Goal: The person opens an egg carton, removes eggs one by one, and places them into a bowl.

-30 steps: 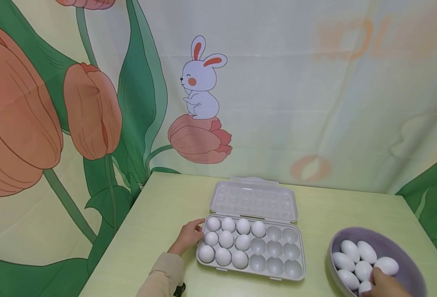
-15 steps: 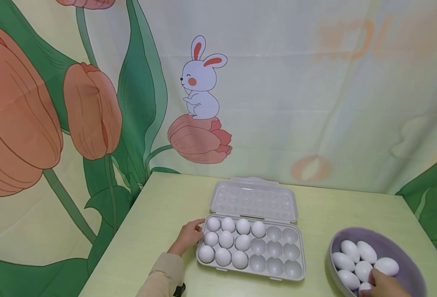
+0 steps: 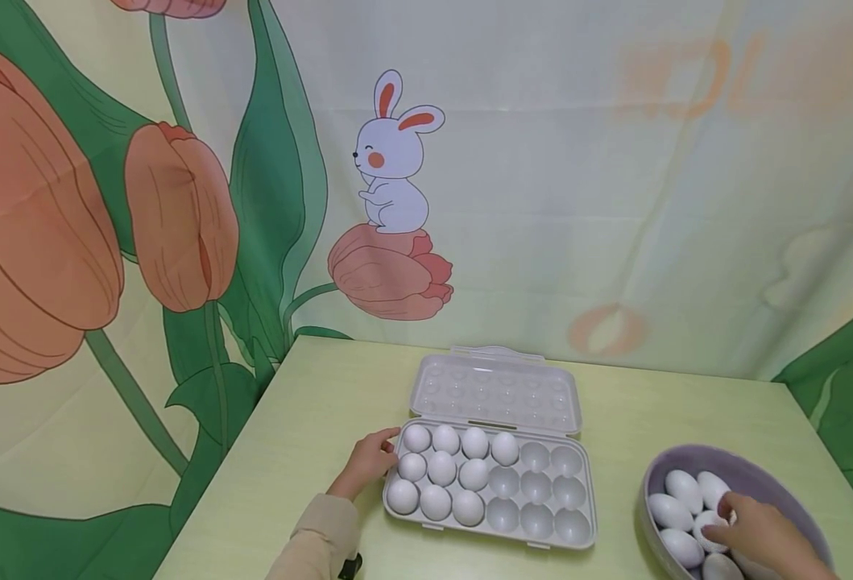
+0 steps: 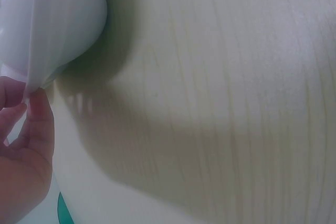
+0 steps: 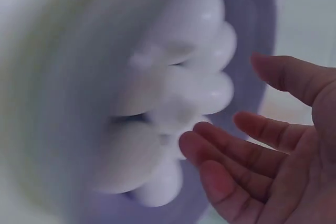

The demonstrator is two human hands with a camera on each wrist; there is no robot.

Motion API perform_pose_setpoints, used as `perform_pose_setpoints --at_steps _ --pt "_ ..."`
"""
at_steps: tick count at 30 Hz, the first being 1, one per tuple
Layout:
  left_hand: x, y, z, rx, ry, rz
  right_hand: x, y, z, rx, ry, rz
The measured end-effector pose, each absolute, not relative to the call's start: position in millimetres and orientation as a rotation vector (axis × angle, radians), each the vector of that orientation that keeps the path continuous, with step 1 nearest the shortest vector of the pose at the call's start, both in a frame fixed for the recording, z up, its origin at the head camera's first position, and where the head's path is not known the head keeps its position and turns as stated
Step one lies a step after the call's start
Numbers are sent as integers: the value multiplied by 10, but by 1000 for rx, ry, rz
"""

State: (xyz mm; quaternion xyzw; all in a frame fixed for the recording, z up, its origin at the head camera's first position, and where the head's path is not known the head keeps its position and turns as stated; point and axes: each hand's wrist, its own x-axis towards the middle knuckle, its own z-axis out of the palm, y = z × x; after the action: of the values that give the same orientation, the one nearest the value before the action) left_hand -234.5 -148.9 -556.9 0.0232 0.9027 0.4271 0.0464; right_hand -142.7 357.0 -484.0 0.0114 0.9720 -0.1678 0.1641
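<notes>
A pale grey egg carton (image 3: 490, 483) lies with its lid thrown back, white eggs (image 3: 441, 467) filling its left cups and the right cups bare. My left hand (image 3: 368, 461) holds the carton's left edge; in the left wrist view, the thumb and fingers (image 4: 39, 124) pinch its thin rim. Over at the right, my right hand (image 3: 767, 532) hovers above a purple bowl (image 3: 796, 499) of white eggs (image 3: 683, 490). In the right wrist view, the right hand (image 5: 273, 156) has spread fingers, apart from the eggs (image 5: 210, 93) and holding nothing.
The carton's clear lid (image 3: 494, 392) lies at the back of the pale wooden table (image 3: 339, 379). Behind it hangs a cloth (image 3: 527, 201) printed with tulips and a rabbit. The bowl stands near the table's right side.
My right hand has risen off the eggs near the front of the bowl and shifted slightly forward, its fingers now apart. The left hand and the carton have stayed put.
</notes>
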Motion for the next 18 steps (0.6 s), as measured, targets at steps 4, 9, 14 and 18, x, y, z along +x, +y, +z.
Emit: perform_pose_setpoints --at_steps 4,9,14,18 --pt "-2342 -1494 -5577 63 2747 1308 -1582 3423 -4683 -28 2826 -512" --pt "-2341 -1496 -5573 63 2741 1316 -1741 3113 -4619 -134 2881 -573" --pt "-2335 -1494 -5559 57 2729 1327 -1875 2754 -4663 -269 2907 -697" --pt "-2337 -1494 -5553 52 2724 1326 -1989 2483 -4718 -368 2905 -760"
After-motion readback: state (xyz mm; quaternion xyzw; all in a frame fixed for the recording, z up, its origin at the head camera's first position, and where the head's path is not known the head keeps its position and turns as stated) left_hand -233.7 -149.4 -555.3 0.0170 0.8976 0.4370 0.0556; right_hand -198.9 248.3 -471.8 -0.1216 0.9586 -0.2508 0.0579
